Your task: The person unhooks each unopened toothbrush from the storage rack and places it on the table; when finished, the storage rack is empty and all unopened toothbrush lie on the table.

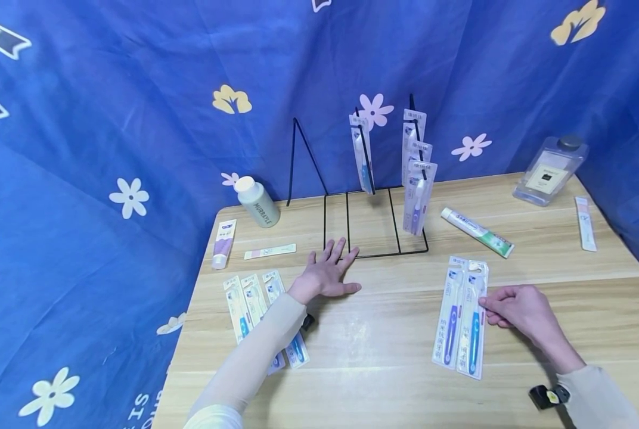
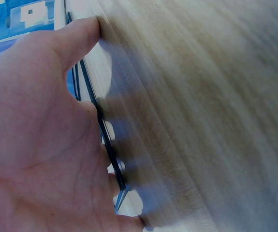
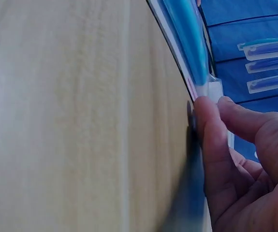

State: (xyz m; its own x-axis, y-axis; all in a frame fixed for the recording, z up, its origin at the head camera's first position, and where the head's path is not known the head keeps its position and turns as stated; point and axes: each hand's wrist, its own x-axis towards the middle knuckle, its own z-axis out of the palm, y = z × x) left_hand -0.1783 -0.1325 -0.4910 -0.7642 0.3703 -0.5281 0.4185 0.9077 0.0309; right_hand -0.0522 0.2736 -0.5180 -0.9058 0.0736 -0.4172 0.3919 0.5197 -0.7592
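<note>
Head view shows the left hand point(image 1: 327, 275) lying flat at frame centre, fingers spread and straight, their tips pressing the front wire of the black rack point(image 1: 375, 225); the left wrist view confirms that wire under the fingers, nothing gripped. At lower right, the right hand point(image 1: 518, 310) has its fingers curled, pinching the right edge of the blue toothbrush pack point(image 1: 474, 326), which lies flat on the worktop point(image 1: 384, 351) touching a purple toothbrush pack point(image 1: 449, 319). The likeliest slip, as I judge it: the thin card edge could escape such a shallow pinch, or the lift could drag the purple pack along, since the two overlap. If the left hand eases off, the light rack might tip under its hanging packs point(image 1: 417, 179). Open room lies in the bare wood between the hands; a toothpaste tube point(image 1: 477, 232) sits above the right hand, and more packs point(image 1: 255, 307) lie beneath the left forearm near the worktop's left edge.
</note>
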